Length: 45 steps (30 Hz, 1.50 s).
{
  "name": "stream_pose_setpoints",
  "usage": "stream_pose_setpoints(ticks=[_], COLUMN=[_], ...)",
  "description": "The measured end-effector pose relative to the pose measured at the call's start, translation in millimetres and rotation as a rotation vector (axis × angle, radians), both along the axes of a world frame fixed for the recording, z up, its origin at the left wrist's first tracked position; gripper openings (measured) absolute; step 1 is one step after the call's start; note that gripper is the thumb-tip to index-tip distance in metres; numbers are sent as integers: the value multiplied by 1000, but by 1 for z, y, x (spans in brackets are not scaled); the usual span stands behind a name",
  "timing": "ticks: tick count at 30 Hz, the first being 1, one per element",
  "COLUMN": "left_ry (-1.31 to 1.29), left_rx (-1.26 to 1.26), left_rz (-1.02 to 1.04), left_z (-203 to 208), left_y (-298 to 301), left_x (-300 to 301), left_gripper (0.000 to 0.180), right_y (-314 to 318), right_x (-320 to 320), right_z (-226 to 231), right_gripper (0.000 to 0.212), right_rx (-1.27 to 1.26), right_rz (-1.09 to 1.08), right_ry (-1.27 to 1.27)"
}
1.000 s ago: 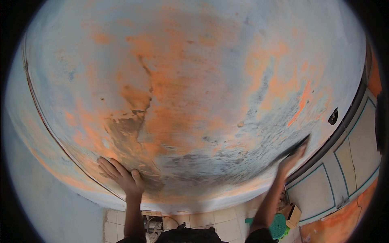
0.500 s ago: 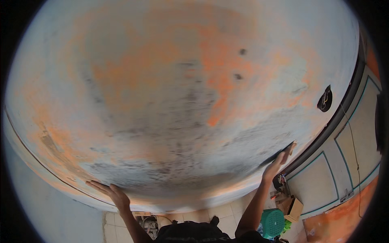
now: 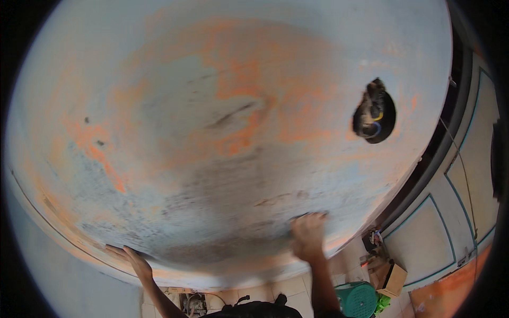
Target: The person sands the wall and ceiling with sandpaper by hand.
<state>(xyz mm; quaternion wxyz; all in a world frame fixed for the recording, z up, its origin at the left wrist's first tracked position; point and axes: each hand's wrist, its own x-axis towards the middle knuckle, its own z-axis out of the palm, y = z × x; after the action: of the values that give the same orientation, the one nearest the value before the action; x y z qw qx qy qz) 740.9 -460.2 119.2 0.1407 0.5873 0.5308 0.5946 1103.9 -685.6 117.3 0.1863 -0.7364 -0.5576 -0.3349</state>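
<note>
A large curved panel [image 3: 159, 132], like vehicle bodywork, fills most of the view, its pale blue-grey paint worn to patches of orange and brown. My left hand [image 3: 137, 263] rests against its lower left edge with fingers stretched out, holding nothing I can see. At the lower right of the panel, my right hand [image 3: 309, 237] presses down with its fingers bent together. A dark thin sheet [image 3: 298, 216], perhaps sandpaper, shows at the fingertips; most of it is hidden under them. To the right, a hole [image 3: 389, 114] in the panel shows loose wires inside.
A dark rubber-like edge [image 3: 424, 193] runs down the panel's right side. Beyond it stands a pale door [image 3: 424, 233] with teal trim and a hanging cord. On the tiled floor are a green plastic stool [image 3: 358, 301] and a cardboard box [image 3: 393, 279].
My right hand has moved left across the panel, its fingers now bent. The view has shifted right, and the wire hole shows larger. My left hand stays on the lower left edge.
</note>
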Motion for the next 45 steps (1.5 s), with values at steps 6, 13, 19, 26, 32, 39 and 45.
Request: stream_pose_setpoints(ticks=[6,13,19,26,32,39,45], left_ry=[209,561,689,561,475,432,363], left_rx=[89,120,110,67,-37,-104,-153], left_rz=[-79,-250,-245,-295,-329,-451,-434], left_z=[-28,-57,-72,-59,-62,-62,-74], left_y=[-64,-78,-71,-96,-113,-143,-184], left_x=[100,110,98,126,136,165,238], left_gripper=[86,100,98,99,102,95,90], right_y=[-32,-23,-69,-64,-47,-99,-139], right_x=[82,41,106,92,41,171,220], right_z=[52,26,89,-78,-35,86,65], right_gripper=[48,46,51,57,51,45,59], right_rx=[535,-66,143,365,-169,219,351], right_rz=[5,536,360,127,430,239,85], right_ry=[19,44,137,576,-12,31,216])
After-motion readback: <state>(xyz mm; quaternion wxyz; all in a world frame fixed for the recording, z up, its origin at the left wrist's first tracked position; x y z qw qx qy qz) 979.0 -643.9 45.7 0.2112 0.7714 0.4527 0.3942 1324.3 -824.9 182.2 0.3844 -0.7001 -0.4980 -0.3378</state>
